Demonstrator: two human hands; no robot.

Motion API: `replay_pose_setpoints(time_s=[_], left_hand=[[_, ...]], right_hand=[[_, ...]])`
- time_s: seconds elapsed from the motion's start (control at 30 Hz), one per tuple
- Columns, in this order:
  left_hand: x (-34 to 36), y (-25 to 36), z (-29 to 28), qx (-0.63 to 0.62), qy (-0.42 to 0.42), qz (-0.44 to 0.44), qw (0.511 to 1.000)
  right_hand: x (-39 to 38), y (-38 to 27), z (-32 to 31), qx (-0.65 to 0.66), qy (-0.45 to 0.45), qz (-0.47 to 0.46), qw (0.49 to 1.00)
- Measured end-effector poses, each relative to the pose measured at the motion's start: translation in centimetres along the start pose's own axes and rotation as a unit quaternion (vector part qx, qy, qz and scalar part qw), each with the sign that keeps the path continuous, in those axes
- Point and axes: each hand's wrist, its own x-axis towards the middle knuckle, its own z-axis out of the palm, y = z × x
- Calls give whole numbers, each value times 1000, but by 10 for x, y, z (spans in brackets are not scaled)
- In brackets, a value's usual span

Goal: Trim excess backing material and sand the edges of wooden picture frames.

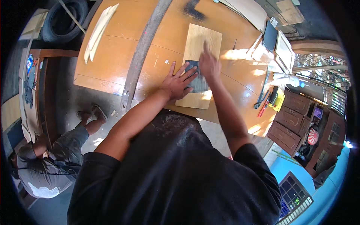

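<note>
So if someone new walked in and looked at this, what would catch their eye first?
First, the two hands at the centre: the left hand lies flat with fingers spread, and the right hand, blurred, presses on a dark sheet lying on a pale wooden board. The board sits on a big orange-brown table streaked with bright sunlight. At lower left, another person crouches on the floor.
</note>
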Motion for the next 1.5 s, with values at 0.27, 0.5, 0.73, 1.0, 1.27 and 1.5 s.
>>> replay_pose_setpoints(time_s=[0.27, 0.5, 0.73, 1.0, 1.27, 1.5], left_hand=[[-9, -15, 20, -57, 22, -6, 998], [-22, 66, -8, -234, 292, -92, 923], [-30, 107, -20, -182, 291, -138, 929], [-33, 67, -54, -78, 290, -305, 904], [-13, 82, -136, -612, 278, -136, 728], [1, 96, -160, -685, 221, -30, 694]], right_hand=[[78, -10, -3, 47, -54, 39, 997], [-23, 8, -12, 735, -200, 248, 599], [-68, 3, -22, 781, -344, 247, 460], [-96, -5, -84, 826, -455, 149, 296], [-111, -51, -152, 880, -349, 48, 318], [-121, -61, -133, 906, -310, 28, 287]])
